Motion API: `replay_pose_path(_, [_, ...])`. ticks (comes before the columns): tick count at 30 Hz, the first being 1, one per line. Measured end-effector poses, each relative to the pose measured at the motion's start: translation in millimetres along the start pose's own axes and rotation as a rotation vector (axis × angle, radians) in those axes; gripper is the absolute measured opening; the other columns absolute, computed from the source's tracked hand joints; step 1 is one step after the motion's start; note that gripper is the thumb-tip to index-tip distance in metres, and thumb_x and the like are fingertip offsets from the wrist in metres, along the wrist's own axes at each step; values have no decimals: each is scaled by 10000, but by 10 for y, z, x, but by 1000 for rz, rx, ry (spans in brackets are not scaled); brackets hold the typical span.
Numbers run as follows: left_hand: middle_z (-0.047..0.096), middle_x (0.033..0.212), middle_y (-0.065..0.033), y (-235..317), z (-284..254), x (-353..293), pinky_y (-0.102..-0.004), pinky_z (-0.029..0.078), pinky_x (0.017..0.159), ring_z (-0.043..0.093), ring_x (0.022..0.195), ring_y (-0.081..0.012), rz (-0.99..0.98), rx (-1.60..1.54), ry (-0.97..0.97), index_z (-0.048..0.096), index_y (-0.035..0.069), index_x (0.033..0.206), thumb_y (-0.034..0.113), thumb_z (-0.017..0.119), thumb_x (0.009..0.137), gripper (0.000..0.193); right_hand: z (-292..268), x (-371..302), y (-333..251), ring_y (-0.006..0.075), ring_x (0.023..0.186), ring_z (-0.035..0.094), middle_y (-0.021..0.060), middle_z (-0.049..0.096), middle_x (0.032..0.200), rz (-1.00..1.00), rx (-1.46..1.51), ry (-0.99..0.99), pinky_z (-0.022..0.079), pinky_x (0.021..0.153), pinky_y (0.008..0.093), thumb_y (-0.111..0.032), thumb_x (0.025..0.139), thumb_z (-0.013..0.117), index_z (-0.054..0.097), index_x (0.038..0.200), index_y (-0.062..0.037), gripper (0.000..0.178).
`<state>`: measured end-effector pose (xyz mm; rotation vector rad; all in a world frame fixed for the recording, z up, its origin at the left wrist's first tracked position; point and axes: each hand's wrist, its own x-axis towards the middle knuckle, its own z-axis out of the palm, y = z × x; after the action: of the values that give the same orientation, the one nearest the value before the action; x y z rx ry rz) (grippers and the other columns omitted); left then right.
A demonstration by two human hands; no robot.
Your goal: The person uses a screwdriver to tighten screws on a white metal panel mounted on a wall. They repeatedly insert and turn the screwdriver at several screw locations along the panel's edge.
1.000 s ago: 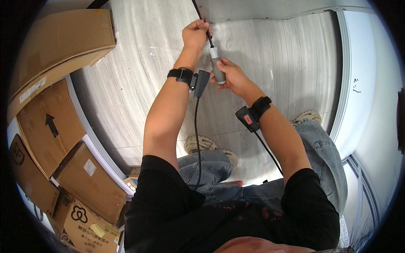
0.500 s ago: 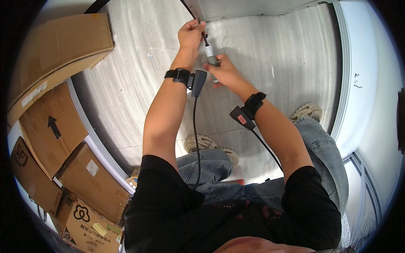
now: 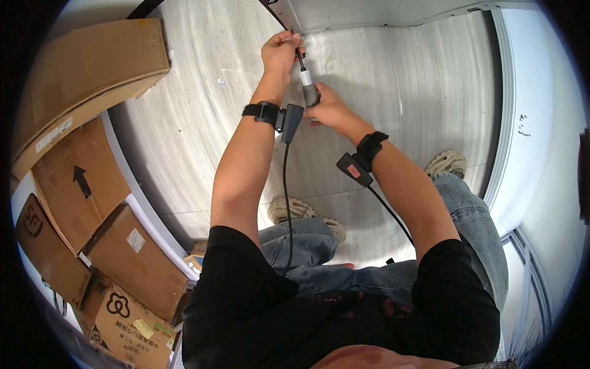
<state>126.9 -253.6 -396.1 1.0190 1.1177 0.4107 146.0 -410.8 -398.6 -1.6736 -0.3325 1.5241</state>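
Observation:
A screwdriver with a grey handle [image 3: 311,96], a white collar [image 3: 306,78] and a thin dark shaft [image 3: 300,59] points up toward the lower edge of a pale metal panel [image 3: 356,15]. Around the lower part of the handle, my right hand [image 3: 334,109] is closed, its fingers partly hidden. My left hand [image 3: 280,55] is closed at the shaft's far end, close to the panel's corner, with thumb and fingertips pinched. Whether those fingertips grip only the shaft or also some small part cannot be made out. Each wrist carries a black strap with a cabled device.
Several cardboard boxes [image 3: 86,74] are stacked along the left side. A white raised frame [image 3: 528,117] borders the floor [image 3: 399,92] on the right. My shoes [image 3: 445,163] and jeans are below, and two black cables [image 3: 287,203] hang from the wrist devices.
My right hand has shifted lower on the screwdriver and its fingers have changed position, so more of the grey handle shows. My left hand stays at the shaft's tip. The view has moved slightly.

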Motion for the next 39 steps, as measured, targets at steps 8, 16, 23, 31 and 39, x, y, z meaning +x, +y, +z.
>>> replay_pose_path(8, [634,805,-72,-22,-26,45,-261,476,555,605,676,-139,14,119,24,583,-3,1060,61,644,865,214,34,120,60,235,726,623,153,590,963,22,-126,37,535,558,316,-78,698,716,441,1170,39,559])
replay_pose_path(16, [637,841,-77,-49,-3,15,-265,486,561,620,695,-150,36,33,26,570,1,1102,64,618,882,233,-70,192,222,193,785,591,89,561,973,-66,-119,31,530,559,305,-106,750,685,465,1128,-17,447])
replay_pose_path(23, [620,812,-62,-37,23,7,-270,488,568,600,666,-133,73,226,73,573,1,1100,78,647,864,259,-41,57,54,218,666,613,141,586,885,-12,-191,56,505,524,332,-125,706,735,460,1128,65,538])
replay_pose_path(31, [619,757,-78,-69,46,21,-264,442,501,577,611,-144,37,-43,28,551,-12,1070,63,627,864,231,-92,186,309,224,721,612,118,594,885,-172,-29,2,506,606,325,-129,664,746,493,1095,43,528])
replay_pose_path(39, [607,784,-86,-45,97,-19,-274,476,522,562,602,-145,70,195,73,516,-1,1115,55,576,888,241,-23,32,208,188,798,606,88,571,959,-68,-12,127,541,635,332,-104,710,696,478,1127,5,484])
